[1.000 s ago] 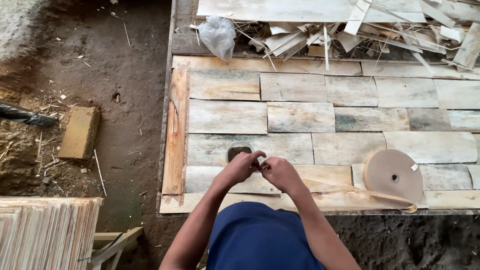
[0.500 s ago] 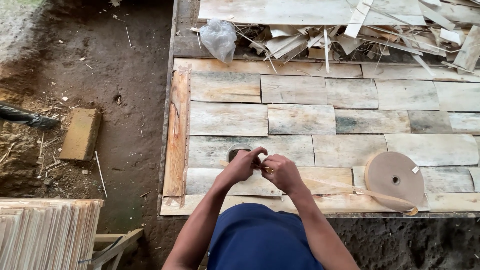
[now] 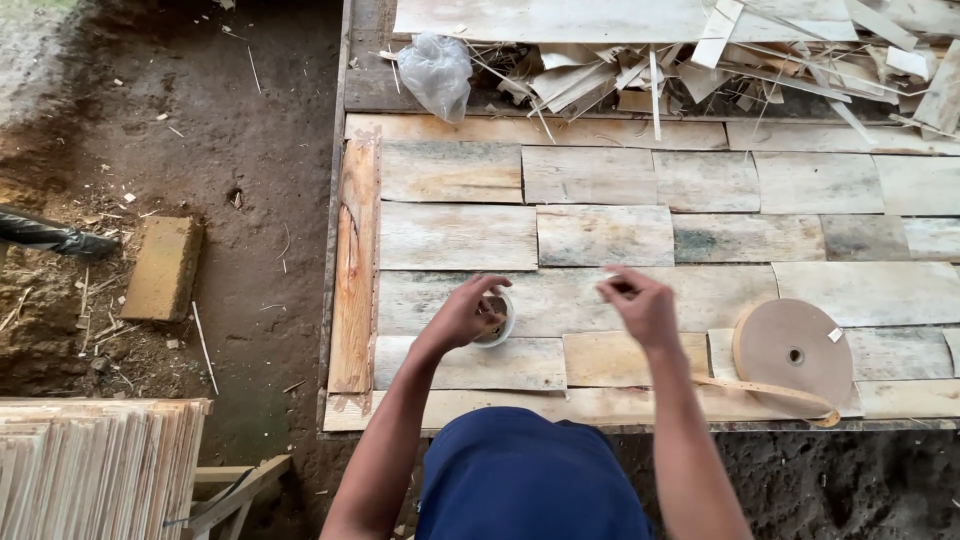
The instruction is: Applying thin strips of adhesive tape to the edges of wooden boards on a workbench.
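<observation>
Clearly, a small roll of tape [image 3: 494, 318] is gripped by the left hand [image 3: 462, 314], fingers closed round its rim, so that it is held steady just above the near planks of the wooden platform [image 3: 600, 235]. To its right, the right hand [image 3: 640, 305] is raised with fingertips pinched together, seemingly on something thin, though what is pinched cannot be told. Farther right, a large brown tape reel [image 3: 794, 350] is left lying flat, its loose tail trailing along the near edge.

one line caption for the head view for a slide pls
Left hand holds a small tape roll over a wooden plank panel, right hand raised beside a large tape reel.
</observation>
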